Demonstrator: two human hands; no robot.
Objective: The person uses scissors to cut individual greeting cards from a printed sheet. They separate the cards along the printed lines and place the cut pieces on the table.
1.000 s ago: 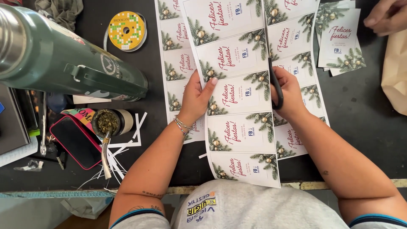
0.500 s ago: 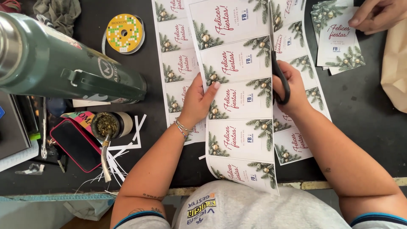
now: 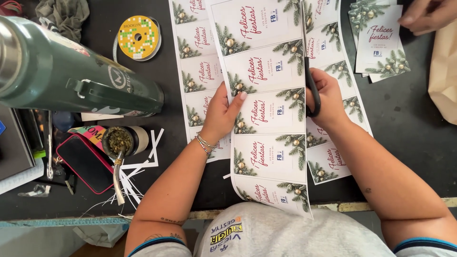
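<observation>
Scissors [image 3: 310, 88] in the right hand [image 3: 326, 97] run along the right edge of a long printed strip [image 3: 269, 109] of holiday cards, blades pointing toward the far edge of the black table [image 3: 409, 143]. That hand is closed through the handles; how far the blades gape cannot be told, since the paper hides them. The left hand [image 3: 221, 114] pinches the strip's left edge, thumb on top, keeping it raised over the near edge of the table and the person's lap.

Judging by the layout, the cut has passed the near cards and the far part of the strip is left. A few single cards [image 3: 381, 38] lie stacked at the far right corner, where another person's hand [image 3: 426, 16] rests on them. More uncut sheets [image 3: 197, 71] lie flat beneath and beside the strip.

Left of the work stand a green flask [image 3: 71, 81], a tape roll [image 3: 138, 37], a cup of herb tea with a metal straw [image 3: 121, 143], a red-cased phone [image 3: 85, 164] and white paper trimmings [image 3: 138, 176]. None of these blocks the scissors' path.
</observation>
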